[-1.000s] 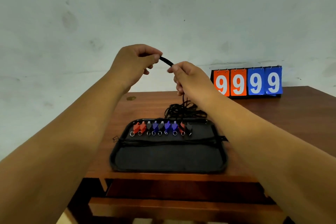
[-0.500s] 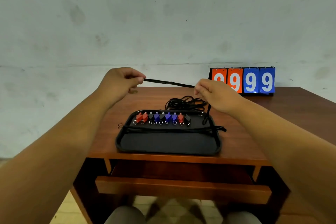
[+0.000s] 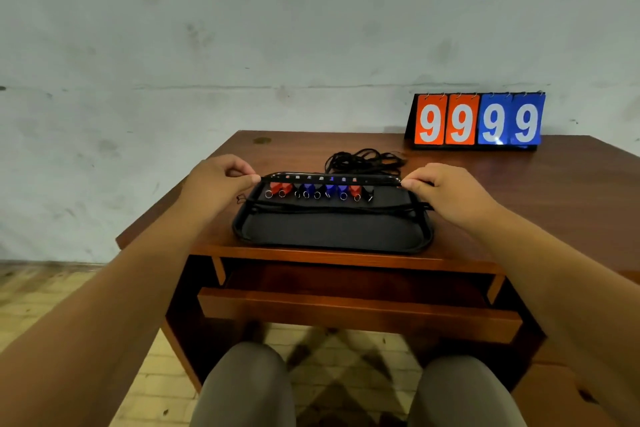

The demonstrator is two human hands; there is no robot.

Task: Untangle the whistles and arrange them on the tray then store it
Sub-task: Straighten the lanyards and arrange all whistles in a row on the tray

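Both hands have dropped from mid-air to the tray's far edge, bringing the taut cord [image 3: 277, 177] down with them. The left hand [image 3: 221, 180] pinches 1 end between thumb and forefinger, and the right hand [image 3: 446, 191] pinches the other. The cord runs level just above the row of whistles [image 3: 318, 190].

This looks like the arranging step: a freed cord is being laid across the tray [image 3: 329, 250]. Other cords already lie straight across its middle. Next, I judge, the cord must be lowered flat and let go without nudging the row. Then the tangle [image 3: 363, 159] behind the tray wants more work.

The whistles are small hard plastic, in red, blue and black, each with a metal ring facing the person. They line the far side of the tray. The cords are thin, black and limp, so they will snag easily. The tray is a black rounded rectangle with a glossy raised rim and a matte floor. It rests on a polished wooden table [image 3: 519, 184] above an open drawer [image 3: 356, 310]. A scoreboard [image 3: 476, 120] reads 9999.
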